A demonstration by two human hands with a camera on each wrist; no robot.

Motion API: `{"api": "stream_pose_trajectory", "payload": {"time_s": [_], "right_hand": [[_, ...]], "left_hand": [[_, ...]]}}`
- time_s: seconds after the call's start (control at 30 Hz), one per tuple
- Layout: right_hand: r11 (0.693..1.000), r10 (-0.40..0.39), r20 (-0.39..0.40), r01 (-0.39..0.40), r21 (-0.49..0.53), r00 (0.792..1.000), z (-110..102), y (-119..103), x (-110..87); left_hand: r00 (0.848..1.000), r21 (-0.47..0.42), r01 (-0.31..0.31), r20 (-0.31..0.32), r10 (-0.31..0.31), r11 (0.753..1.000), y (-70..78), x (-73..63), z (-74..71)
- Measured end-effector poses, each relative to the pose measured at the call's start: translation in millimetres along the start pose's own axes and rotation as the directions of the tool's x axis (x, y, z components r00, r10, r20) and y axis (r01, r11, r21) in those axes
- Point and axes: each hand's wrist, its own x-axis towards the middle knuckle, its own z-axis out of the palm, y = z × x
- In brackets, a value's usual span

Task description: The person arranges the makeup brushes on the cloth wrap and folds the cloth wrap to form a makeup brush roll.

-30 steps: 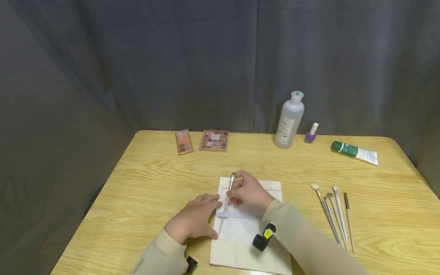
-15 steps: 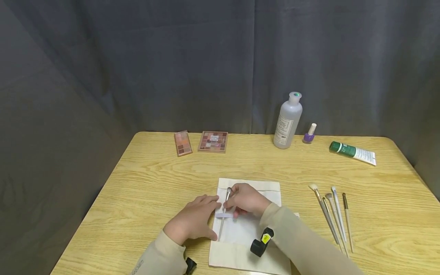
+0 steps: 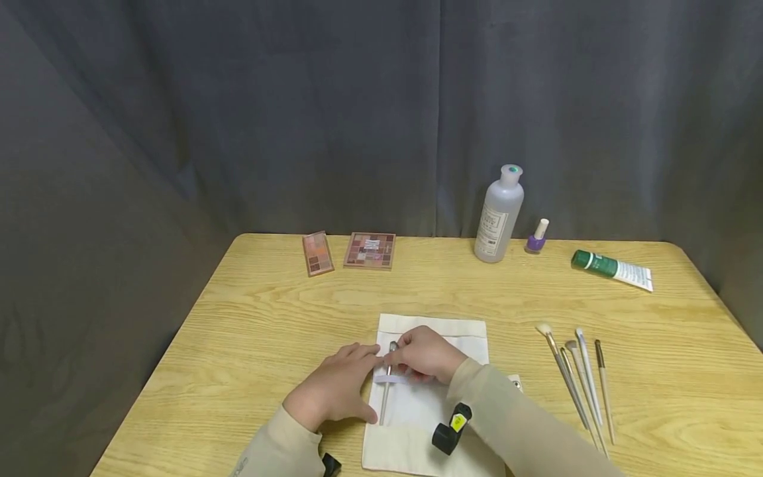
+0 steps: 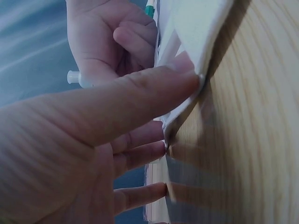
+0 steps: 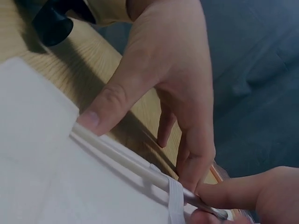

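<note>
A makeup brush (image 3: 385,401) with a pale handle lies along the left side of a cream and white cloth brush roll (image 3: 411,405). My right hand (image 3: 430,354) pinches it near the metal ferrule. In the right wrist view the brush passes beneath a white elastic band (image 5: 176,198), and its handle end meets the edge of the roll's lower pocket (image 5: 37,112). My left hand (image 3: 336,387) rests at the roll's left edge, fingers spread. Its thumb (image 4: 140,95) touches the cloth edge in the left wrist view. The bristles are mostly hidden by my right fingers.
Several makeup brushes (image 3: 587,377) lie to the right on the wooden table. Along the back are two eyeshadow palettes (image 3: 369,251), a clear bottle (image 3: 499,215), purple nail polish (image 3: 536,238) and a green and white tube (image 3: 612,269). A dark curtain (image 3: 334,119) hangs behind.
My right hand has come toward me, sliding the brush down under the elastic band until its handle end reaches the lower pocket. My left hand has stayed at the roll's edge.
</note>
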Motion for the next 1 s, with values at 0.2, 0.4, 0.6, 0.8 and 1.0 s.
{"api": "stream_pose_trajectory", "payload": {"time_s": [0.2,0.4,0.6,0.8,1.0], "right_hand": [[0.987,-0.038,-0.040,0.031,-0.160,0.998,-2,4,-2.4],[0.972,-0.058,-0.034,0.049,-0.230,0.998,-8,3,-8.0],[0.932,-0.162,-0.067,0.130,-0.340,0.985,-28,7,-22.3],[0.933,-0.225,-0.205,0.150,-0.329,0.952,-70,15,-45.7],[0.925,-0.245,-0.252,0.147,-0.350,0.936,-101,16,-69.6]], "left_hand": [[1.000,-0.022,-0.008,0.008,0.008,1.000,2.6,-0.4,1.4],[1.000,-0.040,-0.010,0.014,0.010,0.999,4.1,0.6,2.2],[1.000,-0.058,-0.006,-0.006,0.006,0.998,6.8,4.0,3.2],[0.999,-0.058,-0.009,-0.048,0.006,0.998,6.5,5.7,6.1],[0.997,-0.048,-0.011,-0.070,0.008,0.999,4.1,1.8,6.1]]}}
